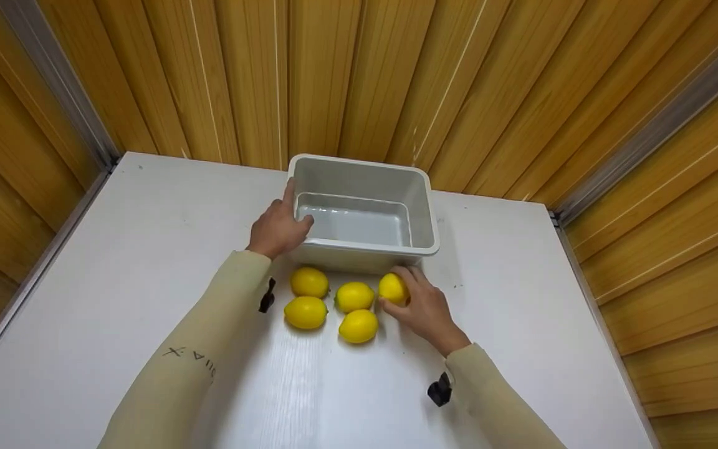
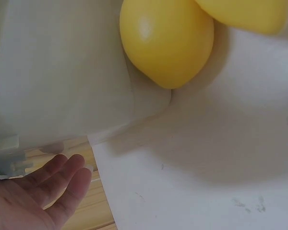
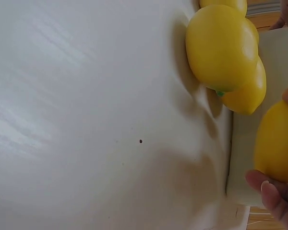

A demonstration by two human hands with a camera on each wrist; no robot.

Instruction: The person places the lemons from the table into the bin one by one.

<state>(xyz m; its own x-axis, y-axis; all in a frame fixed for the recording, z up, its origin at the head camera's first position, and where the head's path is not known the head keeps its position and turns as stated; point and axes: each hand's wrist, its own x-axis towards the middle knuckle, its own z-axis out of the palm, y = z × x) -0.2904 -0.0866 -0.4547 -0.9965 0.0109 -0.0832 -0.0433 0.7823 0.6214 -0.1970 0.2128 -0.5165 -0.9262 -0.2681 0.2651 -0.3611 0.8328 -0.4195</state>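
The white table [image 1: 521, 299] has a slightly glossy surface, with pale streaks of glare in places. Beyond its far edge rises a back wall [image 1: 321, 81] of golden-brown, wood-look planks, split by dark grooves and a few thin pale lines. A left wall [image 1: 10, 149] and a right wall [image 1: 689, 280], similarly planked, stand to either side of the table. At its far-left corner meets a grey left post [image 1: 53, 68]; at its far-right corner, a grey right post [image 1: 664, 125]. On the tabletop are faint grey smudges [image 2: 249, 205] and a tiny dark speck [image 3: 140, 141].
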